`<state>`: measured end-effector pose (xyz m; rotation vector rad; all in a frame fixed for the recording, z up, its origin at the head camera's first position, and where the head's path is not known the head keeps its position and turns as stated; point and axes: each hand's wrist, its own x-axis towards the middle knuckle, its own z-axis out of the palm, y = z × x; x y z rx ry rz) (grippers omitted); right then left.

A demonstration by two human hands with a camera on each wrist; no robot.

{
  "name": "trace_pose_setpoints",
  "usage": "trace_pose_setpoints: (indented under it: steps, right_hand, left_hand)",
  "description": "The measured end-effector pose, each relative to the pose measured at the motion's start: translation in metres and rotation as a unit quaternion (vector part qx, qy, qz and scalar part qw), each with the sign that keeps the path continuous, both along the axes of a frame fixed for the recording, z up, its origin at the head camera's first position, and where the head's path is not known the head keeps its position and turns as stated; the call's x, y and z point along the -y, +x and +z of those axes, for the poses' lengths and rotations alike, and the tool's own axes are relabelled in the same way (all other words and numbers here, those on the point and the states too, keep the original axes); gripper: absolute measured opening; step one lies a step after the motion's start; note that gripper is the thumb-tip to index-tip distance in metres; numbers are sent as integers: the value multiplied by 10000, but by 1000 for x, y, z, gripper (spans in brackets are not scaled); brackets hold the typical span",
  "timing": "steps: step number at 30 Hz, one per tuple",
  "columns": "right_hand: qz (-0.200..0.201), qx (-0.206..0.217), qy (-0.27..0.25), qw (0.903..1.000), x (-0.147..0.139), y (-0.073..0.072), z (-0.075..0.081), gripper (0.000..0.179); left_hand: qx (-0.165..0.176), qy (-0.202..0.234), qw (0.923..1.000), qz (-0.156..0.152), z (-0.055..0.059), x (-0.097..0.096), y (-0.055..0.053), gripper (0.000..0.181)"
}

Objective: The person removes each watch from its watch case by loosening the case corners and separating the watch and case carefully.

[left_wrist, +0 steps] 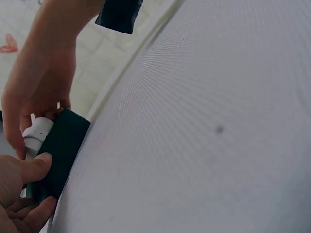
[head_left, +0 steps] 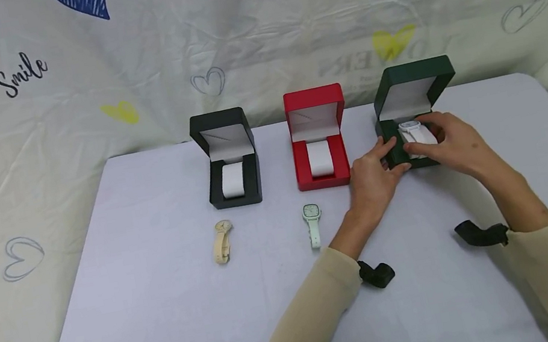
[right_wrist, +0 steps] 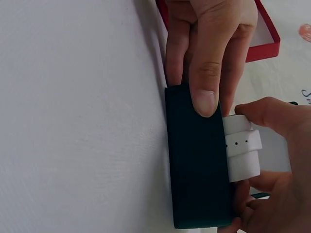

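Observation:
At the right of the head view, an open green watch box (head_left: 409, 72) stands with its lid raised. My left hand (head_left: 372, 183) grips its left front corner, thumb on the front face and fingers along the side. My right hand (head_left: 459, 144) pinches a white watch (head_left: 412, 133) between thumb and fingers. This watch is wrapped round a white cushion (head_left: 429, 137) that sits partly in the green box. In the right wrist view, the holed white strap (right_wrist: 245, 142) stands out above the box's edge. How deep the cushion sits is hidden.
Left of the green box stand an open red watch box (head_left: 302, 166) and an open black watch box (head_left: 252, 180), each with a white cushion inside. A pale green watch (head_left: 313, 225) and a beige watch (head_left: 222, 242) lie before them. A printed curtain (head_left: 250, 34) hangs behind the table (head_left: 179, 322).

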<state>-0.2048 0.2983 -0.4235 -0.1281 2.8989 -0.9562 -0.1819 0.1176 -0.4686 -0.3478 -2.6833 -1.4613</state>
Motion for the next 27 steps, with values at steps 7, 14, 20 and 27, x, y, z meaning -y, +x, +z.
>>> trace_pose_setpoints:
  steps: [7, 14, 20, 27]
  right_hand:
    - [-258, -301, -495, 9980, -2, 8, -2, 71]
    - [-262, -572, -661, 9958, -5, 12, -6, 71]
    - [-293, -676, -716, 9947, -6, 13, -9, 73]
    - [-446, -780, -757, 9931, -6, 16, -9, 75]
  left_hand:
    - [12, 32, 10000, -49, 0, 0, 1, 60]
    - [-91, 38, 9999, -42, 1, -1, 1, 60]
    - [-111, -4, 9999, -30, 0, -1, 2, 60]
    - [-175, -124, 9998, -35, 0, -2, 1, 60]
